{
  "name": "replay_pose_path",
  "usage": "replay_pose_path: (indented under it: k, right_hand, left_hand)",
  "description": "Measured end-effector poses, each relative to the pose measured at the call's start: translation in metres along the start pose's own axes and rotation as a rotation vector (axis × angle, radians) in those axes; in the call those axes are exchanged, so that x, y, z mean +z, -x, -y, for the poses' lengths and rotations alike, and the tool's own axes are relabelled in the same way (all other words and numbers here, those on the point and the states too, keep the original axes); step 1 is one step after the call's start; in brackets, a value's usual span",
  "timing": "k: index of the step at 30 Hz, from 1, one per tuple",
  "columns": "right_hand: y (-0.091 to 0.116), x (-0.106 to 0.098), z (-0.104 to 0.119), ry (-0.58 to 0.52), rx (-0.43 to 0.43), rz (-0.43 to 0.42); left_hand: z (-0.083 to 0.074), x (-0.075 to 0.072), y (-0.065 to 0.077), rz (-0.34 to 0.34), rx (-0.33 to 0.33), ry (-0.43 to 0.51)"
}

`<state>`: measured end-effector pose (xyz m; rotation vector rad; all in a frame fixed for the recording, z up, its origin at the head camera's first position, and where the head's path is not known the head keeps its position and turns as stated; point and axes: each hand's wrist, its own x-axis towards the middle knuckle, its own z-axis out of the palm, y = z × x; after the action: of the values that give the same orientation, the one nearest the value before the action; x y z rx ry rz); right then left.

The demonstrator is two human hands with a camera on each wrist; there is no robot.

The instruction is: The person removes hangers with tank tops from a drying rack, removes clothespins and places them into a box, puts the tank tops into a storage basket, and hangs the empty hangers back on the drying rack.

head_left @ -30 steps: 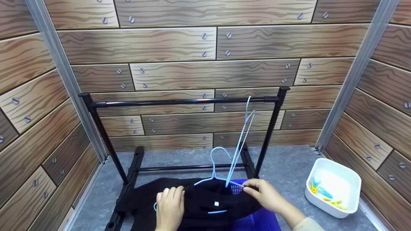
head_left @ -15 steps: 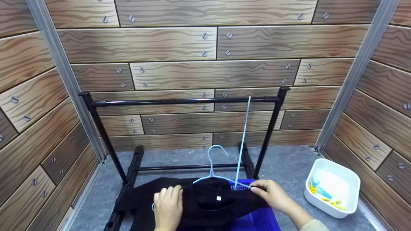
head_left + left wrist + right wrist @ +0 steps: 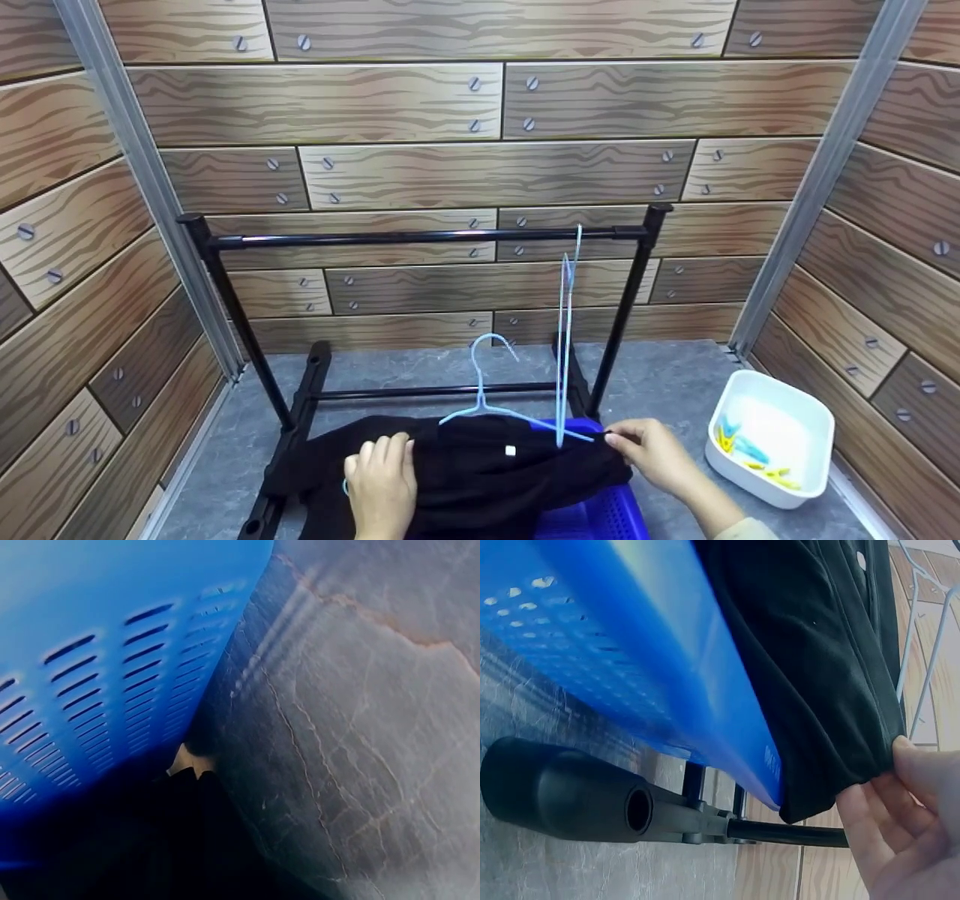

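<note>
A black garment with a small white neck label (image 3: 511,451), seemingly a shirt (image 3: 480,480), lies bunched over a blue basket (image 3: 596,517). A light blue wire hanger (image 3: 481,407) stands with its hook up behind the neckline, its right arm lying over the cloth. My left hand (image 3: 381,484) grips the shirt at its left part, fingers curled over; a bit of blue wire shows beside it. With thumb and fingers my right hand (image 3: 652,454) pinches the shirt's right shoulder edge, just past the hanger's tip. In the right wrist view the pinched black cloth (image 3: 817,675) is stretched taut.
A black clothes rack (image 3: 420,238) stands behind. Another blue hanger (image 3: 564,337) hangs edge-on from its bar at the right, its lower end overlapping the shirt. To the right, a white tub (image 3: 814,450) holds several yellow and blue clothespins (image 3: 750,450). Wood-patterned walls enclose the grey floor.
My right hand has slid right from the hanger's arm to the shirt's edge, spreading the cloth. The hanger in the shirt has shifted left. The hanging one has swung and turned.
</note>
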<state>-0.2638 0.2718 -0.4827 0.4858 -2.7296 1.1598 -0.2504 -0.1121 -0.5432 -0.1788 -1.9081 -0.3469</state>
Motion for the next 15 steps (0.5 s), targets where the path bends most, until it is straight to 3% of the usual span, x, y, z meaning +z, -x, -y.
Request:
replay_pose_path:
  k: [3, 15]
  right_hand:
    - [-0.001, 0.001, 0.001, -0.070, 0.071, -0.017]
    - [-0.005, 0.011, 0.010, -0.530, 0.402, -0.152]
  left_hand:
    - [0.000, 0.000, 0.000, -0.002, -0.020, 0.004]
    - [0.001, -0.002, 0.000, 0.029, -0.050, 0.008]
